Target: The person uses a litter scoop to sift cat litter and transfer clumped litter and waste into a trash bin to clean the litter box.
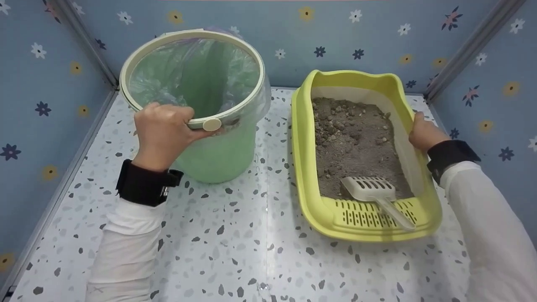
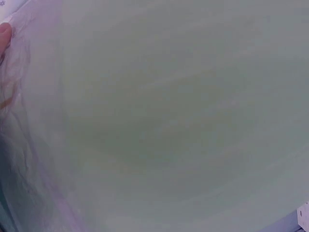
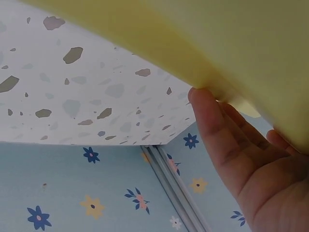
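A: Where do the 2 hands sit?

B: The left hand (image 1: 161, 132) grips the near rim of the bin (image 1: 218, 155), fingers curled over the ring beside its round button. The right hand (image 1: 423, 132) holds the right rim of the tray (image 1: 302, 167), fingers hooked under the lip and thumb on top.

A: And where do those 2 things stand on the floor (image 1: 235, 251)?

B: The bin stands toward the back left corner, upright, mouth up, lined with a clear bag (image 1: 188, 71). The tray lies toward the right edge, well apart from the bin. Its long axis runs from the near edge toward the back wall, with the slotted end nearest the person.

A: What is in the tray?

B: Grey litter (image 1: 356, 142), lumpy toward the back. A scoop (image 1: 369, 188) rests at the near end, head on the litter, handle pointing to the near right corner over the slotted ledge.

A: Do the wrist views add anything?

B: The right wrist view shows the tray's underside (image 3: 231, 43) and the fingers (image 3: 222, 130) pressed up against it, which the head view hides. The left wrist view is nearly all pale green blur, probably the bin's wall (image 2: 169, 121), with 1 fingertip (image 2: 5, 34) at the left edge.
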The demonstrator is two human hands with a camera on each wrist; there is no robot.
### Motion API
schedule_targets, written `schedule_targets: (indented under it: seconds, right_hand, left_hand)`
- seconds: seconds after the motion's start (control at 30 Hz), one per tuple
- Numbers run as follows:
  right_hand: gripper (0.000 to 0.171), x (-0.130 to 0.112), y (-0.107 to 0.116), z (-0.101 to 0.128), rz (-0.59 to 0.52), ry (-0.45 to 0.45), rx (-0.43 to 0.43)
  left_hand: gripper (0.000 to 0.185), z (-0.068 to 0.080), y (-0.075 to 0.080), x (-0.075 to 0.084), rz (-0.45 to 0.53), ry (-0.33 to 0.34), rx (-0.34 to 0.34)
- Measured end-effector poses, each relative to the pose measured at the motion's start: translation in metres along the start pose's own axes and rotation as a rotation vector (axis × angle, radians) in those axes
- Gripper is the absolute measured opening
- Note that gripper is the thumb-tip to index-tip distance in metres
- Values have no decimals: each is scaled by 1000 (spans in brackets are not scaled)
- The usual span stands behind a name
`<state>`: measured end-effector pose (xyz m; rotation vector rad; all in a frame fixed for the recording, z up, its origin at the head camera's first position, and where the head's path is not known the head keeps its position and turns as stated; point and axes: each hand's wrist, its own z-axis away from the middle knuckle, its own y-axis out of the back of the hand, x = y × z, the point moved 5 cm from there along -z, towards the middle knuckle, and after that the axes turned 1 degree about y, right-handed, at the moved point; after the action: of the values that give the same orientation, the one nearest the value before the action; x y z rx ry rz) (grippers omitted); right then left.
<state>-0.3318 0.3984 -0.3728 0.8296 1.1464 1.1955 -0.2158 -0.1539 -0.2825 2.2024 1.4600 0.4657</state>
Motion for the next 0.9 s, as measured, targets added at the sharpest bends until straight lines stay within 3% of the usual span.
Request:
schedule_targets:
  seconds: [0.9]
  right_hand:
    - [39, 2, -1, 0, -23, -13, 21]
  left_hand:
    - [74, 12, 16, 32, 42, 4, 50]
